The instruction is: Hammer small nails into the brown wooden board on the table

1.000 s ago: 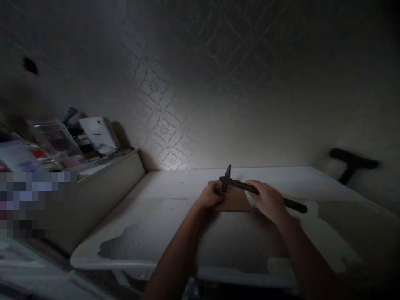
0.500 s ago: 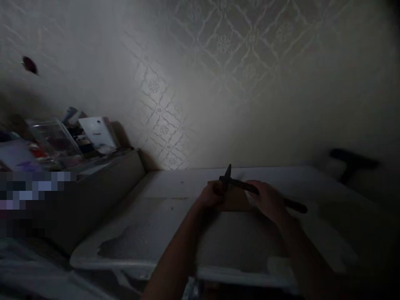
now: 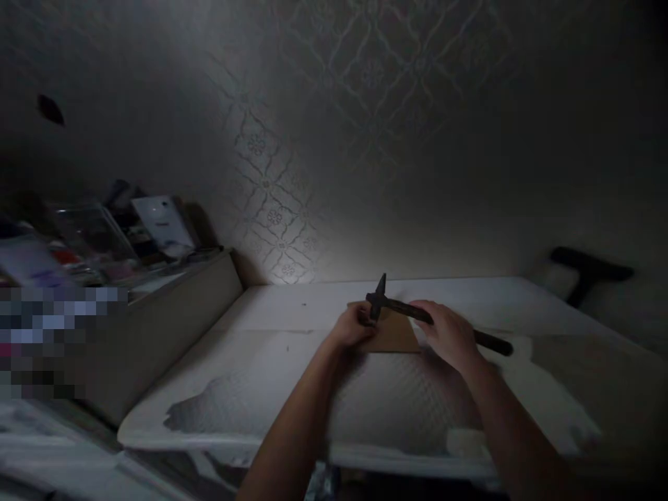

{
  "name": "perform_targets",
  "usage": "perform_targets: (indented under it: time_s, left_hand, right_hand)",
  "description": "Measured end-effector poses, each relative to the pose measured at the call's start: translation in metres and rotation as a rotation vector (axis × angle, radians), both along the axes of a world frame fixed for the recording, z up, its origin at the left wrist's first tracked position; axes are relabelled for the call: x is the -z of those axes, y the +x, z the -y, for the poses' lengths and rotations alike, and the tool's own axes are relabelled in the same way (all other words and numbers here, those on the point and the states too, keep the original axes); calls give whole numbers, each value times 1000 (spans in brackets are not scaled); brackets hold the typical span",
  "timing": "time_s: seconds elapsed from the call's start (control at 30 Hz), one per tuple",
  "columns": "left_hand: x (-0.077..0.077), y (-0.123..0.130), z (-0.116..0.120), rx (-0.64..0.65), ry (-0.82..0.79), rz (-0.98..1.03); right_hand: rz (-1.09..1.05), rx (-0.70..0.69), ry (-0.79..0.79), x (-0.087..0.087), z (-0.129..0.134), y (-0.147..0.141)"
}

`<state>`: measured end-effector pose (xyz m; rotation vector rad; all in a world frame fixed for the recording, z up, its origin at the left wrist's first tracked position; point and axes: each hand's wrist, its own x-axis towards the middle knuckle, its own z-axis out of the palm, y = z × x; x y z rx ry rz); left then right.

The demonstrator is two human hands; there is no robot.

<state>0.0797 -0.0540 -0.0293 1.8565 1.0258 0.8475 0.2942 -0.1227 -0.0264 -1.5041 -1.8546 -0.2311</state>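
My right hand (image 3: 447, 334) is wrapped round the dark handle of a hammer (image 3: 404, 307). The hammer's head, with one pointed end facing up, is close beside the fingers of my left hand (image 3: 355, 325). A flat tan board (image 3: 392, 337) lies on the white table under both. My left hand rests at the board's left side with its fingers curled together. Whatever those fingertips may pinch is too dark and small to make out.
The worn white table (image 3: 282, 376) stands against a patterned wall. To the left, a raised ledge (image 3: 172, 313) carries a white box (image 3: 163, 221), a clear plastic case (image 3: 94, 233) and other clutter. A dark T-shaped object (image 3: 589, 268) is at the far right.
My hands, the hammer and the board stay in nearly the same place. The light has shifted: the wall looks darker, while the table and board appear brighter.
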Motion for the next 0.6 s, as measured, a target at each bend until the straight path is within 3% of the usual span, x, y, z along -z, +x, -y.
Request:
perform_targets:
  time_s: [0.6]
  left_hand:
    - [-7,1,5,11,8,-15]
  right_hand:
    - [-6,4,-37,1,-1,0]
